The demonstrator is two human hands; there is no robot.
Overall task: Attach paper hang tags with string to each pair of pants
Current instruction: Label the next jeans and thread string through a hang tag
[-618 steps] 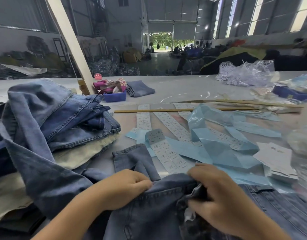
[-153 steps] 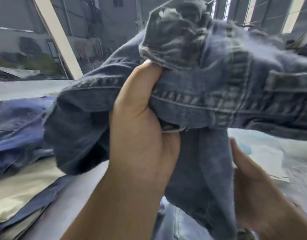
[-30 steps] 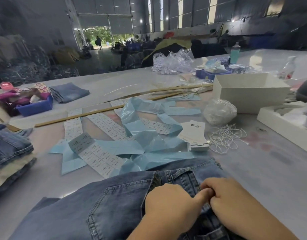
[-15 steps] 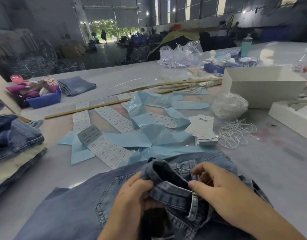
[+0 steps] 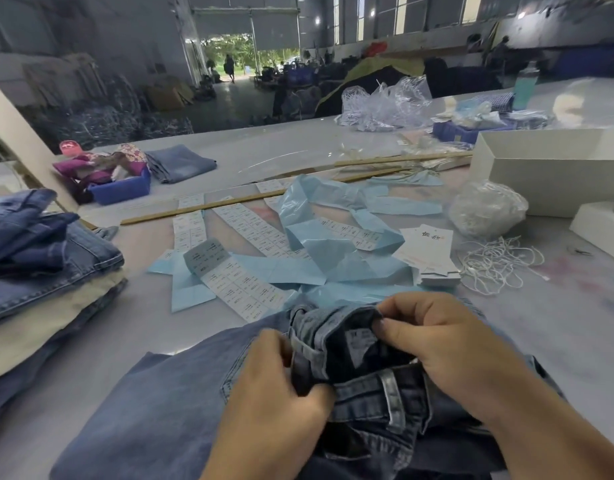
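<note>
On the surface, both hands — left, right — grip the jeans waistband; best held open, taut, ready for threading string.

A large warehouse hall is stretching back behind a wide pale worktable. Daylight is coming through a tall open doorway showing green trees, and through high windows along the right wall. Dark heaps are lying on the grey concrete floor.
</note>
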